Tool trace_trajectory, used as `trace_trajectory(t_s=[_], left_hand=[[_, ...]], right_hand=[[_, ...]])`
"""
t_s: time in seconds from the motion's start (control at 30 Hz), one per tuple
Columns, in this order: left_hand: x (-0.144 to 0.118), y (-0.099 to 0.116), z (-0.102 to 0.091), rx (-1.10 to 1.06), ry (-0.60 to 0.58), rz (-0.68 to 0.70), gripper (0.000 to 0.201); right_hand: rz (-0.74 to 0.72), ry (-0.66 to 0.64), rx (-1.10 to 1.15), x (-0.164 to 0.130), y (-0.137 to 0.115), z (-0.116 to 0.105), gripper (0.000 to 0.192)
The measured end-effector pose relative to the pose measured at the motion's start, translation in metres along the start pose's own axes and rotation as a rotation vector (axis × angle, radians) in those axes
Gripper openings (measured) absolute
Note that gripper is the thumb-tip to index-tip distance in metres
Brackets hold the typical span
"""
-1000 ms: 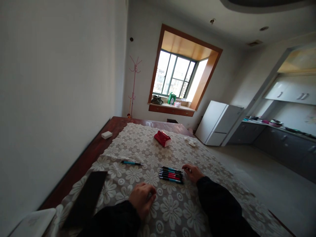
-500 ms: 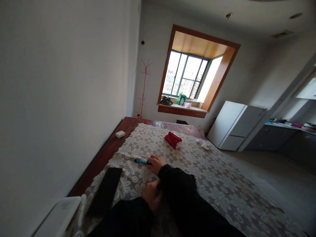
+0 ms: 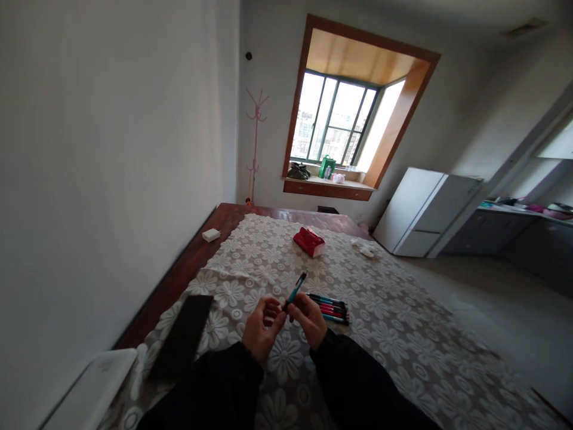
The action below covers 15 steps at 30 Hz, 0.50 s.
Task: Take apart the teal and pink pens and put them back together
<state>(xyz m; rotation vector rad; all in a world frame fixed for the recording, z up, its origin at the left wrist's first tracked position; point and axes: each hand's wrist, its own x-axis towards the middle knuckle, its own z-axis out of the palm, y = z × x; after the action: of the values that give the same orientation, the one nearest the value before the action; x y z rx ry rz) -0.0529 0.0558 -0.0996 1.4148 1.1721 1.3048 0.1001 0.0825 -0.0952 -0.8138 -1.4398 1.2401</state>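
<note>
A blue pen is held up above the table, tilted with its far end pointing up and right. My right hand grips its lower part. My left hand pinches the same lower end from the left. Just to the right of my hands, a row of several pens, blue and red, lies side by side on the white floral lace tablecloth. Both my sleeves are dark.
A dark flat rectangular object lies on the cloth at the left, with a white box at the near left corner. A red packet, white crumpled bits and a small white block lie farther off. Wall runs along the left.
My right hand had reached left across to the lone blue pen on the cloth; now the pen is lifted and both hands hold it in front of me. The camera tilted down a little.
</note>
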Motion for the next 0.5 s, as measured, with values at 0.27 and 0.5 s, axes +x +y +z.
trace_trajectory(t_s=[0.27,0.5], left_hand=[[-0.008,0.008,-0.002,0.368,-0.105,0.297,0.011],[-0.015,0.014,-0.003,0.392,-0.113,0.418,0.007]], right_hand=[[0.132,0.059,0.085,-0.020,0.002,-0.020,0.036],[0.164,0.041,0.131,-0.034,-0.002,-0.016,0.055]])
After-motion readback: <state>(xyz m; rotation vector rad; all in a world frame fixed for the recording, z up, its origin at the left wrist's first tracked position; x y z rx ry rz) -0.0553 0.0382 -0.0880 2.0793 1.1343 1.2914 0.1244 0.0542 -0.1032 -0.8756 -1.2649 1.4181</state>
